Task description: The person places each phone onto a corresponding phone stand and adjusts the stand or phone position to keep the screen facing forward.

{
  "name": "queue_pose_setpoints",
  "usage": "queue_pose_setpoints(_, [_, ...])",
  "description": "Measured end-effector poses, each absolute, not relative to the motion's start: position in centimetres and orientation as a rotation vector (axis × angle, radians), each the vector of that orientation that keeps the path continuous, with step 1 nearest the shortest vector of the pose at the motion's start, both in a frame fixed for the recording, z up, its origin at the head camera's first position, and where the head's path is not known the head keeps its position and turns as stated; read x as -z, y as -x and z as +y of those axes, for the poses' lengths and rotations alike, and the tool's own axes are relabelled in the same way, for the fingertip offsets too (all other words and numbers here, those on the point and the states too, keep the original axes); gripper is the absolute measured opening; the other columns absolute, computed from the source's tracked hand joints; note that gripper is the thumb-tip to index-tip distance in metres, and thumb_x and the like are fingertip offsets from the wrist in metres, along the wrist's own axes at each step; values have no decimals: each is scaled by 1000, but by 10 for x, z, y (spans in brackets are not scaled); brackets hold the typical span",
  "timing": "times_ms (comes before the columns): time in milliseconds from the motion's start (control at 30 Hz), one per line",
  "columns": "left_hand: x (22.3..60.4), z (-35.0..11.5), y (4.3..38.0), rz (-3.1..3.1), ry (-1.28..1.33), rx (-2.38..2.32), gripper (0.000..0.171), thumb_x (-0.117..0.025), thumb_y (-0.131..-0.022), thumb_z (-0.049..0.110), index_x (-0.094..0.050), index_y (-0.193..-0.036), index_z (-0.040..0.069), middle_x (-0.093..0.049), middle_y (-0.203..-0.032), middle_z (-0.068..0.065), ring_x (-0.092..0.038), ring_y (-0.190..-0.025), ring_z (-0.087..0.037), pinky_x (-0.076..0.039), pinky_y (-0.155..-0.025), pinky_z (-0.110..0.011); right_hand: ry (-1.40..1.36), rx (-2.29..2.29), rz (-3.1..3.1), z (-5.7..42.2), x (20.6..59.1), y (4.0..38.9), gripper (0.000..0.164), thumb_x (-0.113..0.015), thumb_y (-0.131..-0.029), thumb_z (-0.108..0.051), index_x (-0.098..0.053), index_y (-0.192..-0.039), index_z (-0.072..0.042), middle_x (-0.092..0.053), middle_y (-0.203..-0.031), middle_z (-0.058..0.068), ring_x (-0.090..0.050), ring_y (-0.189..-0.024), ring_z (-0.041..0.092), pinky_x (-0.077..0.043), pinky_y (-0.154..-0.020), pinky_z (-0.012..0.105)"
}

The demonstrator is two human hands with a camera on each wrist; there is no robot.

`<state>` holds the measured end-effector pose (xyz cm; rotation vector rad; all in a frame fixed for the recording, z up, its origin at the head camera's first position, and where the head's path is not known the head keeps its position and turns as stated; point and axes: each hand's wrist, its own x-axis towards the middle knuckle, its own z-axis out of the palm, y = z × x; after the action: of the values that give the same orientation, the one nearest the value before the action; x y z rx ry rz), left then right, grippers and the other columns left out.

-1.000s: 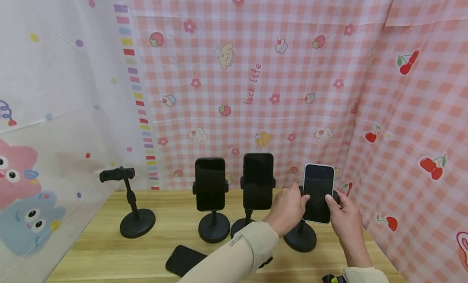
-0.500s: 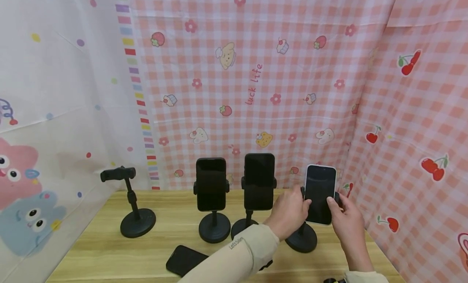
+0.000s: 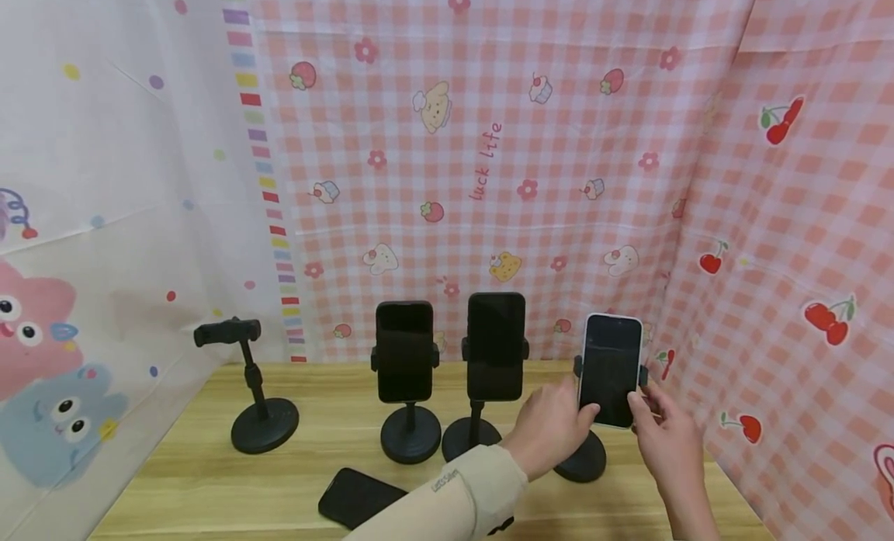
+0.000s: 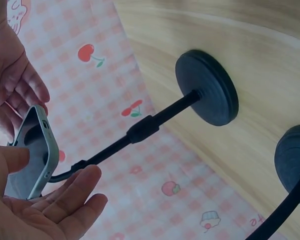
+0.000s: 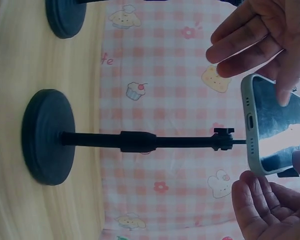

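Left hand point(image 3: 550, 424) and right hand point(image 3: 670, 442) flanking white-edged phone point(image 3: 611, 362) on black stand point(image 5: 138, 142), fingers lying loose, thumbs overlapping its screen

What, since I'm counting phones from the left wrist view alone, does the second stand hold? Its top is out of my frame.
Observer: A black phone, upright, to the left of the pale-edged phone in the head view.
Operator: Is any phone not on a stand?
Observer: Yes, a loose phone lies flat on the table.
Operator: Is any stand unused?
Observer: The leftmost stand in the head view has no phone in its clamp.
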<state>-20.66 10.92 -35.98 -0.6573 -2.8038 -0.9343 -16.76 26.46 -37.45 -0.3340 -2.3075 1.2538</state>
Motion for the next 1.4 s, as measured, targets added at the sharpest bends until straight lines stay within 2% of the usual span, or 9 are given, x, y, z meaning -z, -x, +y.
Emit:
queue_pose_setpoints(100, [362, 107, 204, -2819, 671, 899, 41, -62, -97, 45, -64, -114, 8, -65, -86, 1, -63, -73, -8, -51, -65, -24, 377, -1260, -2354, 265, 378, 164, 58, -50, -103, -41, -51, -141, 4, -59, -128, 29, -64, -105, 40, -57, -72, 28])
queue_pose_setpoints(200, [364, 105, 201, -2830, 690, 840, 45, -61, -97, 47, -64, -122, 10, -69, -97, 2, -65, -80, -9, -53, -70, -26, 444, -1267, -2407, 266, 381, 160, 63, -48, -103, -46, -50, -141, 4, -58, -130, 28, -63, -107, 39, -57, -77, 40])
queue_pose_setpoints(400, [371, 99, 197, -2856, 722, 751, 32, -63, -96, 46, -67, -101, 15, -59, -76, 7, -56, -64, -5, -45, -55, -24, 482, -1221, -2544, 270, 390, 154, 72, -44, -101, -54, -49, -141, 5, -56, -133, 28, -58, -113, 41, -52, -86, 50])
queue_pose_setpoints(467, [372, 96, 196, -2865, 725, 736, 31, -64, -95, 46, -67, -100, 15, -59, -77, 7, -56, -65, -5, -46, -55, -24, 463, -1197, -2600, 272, 393, 154, 74, -43, -101, -55, -47, -142, 7, -55, -134, 30, -57, -115, 44, -50, -88, 53])
queue_pose_setpoints(700, [382, 84, 198, -2891, 755, 656, 36, -65, -95, 46, -67, -113, 15, -66, -92, 5, -62, -76, -8, -52, -65, -27, 368, -1137, -2781, 272, 401, 158, 78, -49, -101, -51, -39, -142, 15, -54, -131, 33, -55, -114, 48, -49, -89, 55])
queue_pose_setpoints(867, [389, 75, 201, -2901, 764, 541, 39, -63, -95, 49, -66, -116, 16, -66, -94, 5, -62, -76, -8, -52, -63, -28, 270, -1054, -2840, 271, 405, 163, 69, -53, -101, -44, -47, -133, 16, -58, -123, 34, -59, -109, 48, -49, -87, 56])
queue_pose_setpoints(933, [392, 70, 202, -2902, 766, 471, 39, -62, -95, 50, -66, -114, 16, -65, -93, 5, -61, -74, -8, -51, -61, -28, 242, -1040, -2861, 270, 407, 165, 67, -53, -101, -43, -48, -130, 17, -58, -121, 35, -60, -107, 48, -50, -86, 56])
queue_pose_setpoints(1167, [405, 51, 204, -2897, 730, 286, 37, -65, -93, 51, -67, -103, 16, -62, -84, 1, -61, -69, -14, -48, -55, -33, 245, -1025, -2993, 263, 417, 173, 82, -54, -97, -56, -46, -134, 17, -54, -125, 39, -59, -107, 49, -52, -83, 53])
queue_pose_setpoints(1400, [420, 33, 202, -2823, 724, 168, 36, -69, -91, 49, -68, -93, 14, -60, -78, 0, -60, -64, -17, -46, -51, -33, 68, -758, -3081, 254, 425, 176, 79, -58, -94, -58, -54, -129, 13, -58, -117, 36, -61, -101, 47, -50, -83, 56])
